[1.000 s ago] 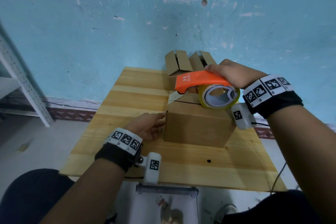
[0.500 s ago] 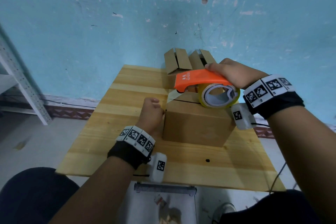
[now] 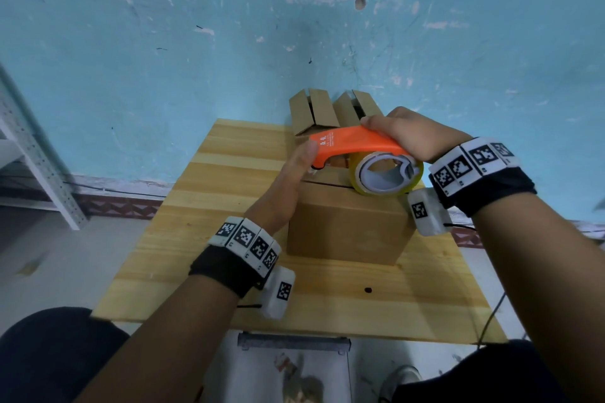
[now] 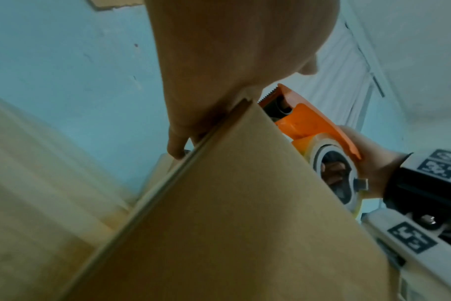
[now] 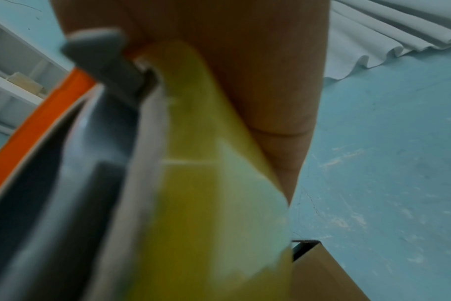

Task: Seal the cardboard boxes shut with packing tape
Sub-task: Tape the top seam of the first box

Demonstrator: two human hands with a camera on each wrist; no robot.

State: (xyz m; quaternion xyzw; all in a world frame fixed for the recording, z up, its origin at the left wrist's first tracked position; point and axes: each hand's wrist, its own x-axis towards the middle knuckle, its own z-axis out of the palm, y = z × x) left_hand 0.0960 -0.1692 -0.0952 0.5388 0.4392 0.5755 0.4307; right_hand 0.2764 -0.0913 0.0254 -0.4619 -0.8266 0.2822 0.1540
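Fingers of our right hand curl round the orange tape dispenser, thumb lying along its top, with the yellowish tape roll hanging just above the closed cardboard box. Our left hand reaches up at the box's left side; its fingers look straight and close together, the tips touching the dispenser's nose, though we cannot tell from the head view whether they pinch the tape end. The left wrist view shows the palm pressed against the box's upper left edge.

To do this step well, we should catch the loose tape end, stick it down over the left edge of the box, hold it there, and draw the dispenser across the seam with steady tension, keeping the strip centred on the flap gap.

Half a second ago our left hand rested lower, against the box's left wall; it has risen to the dispenser. Behind the box, two open boxes wait.
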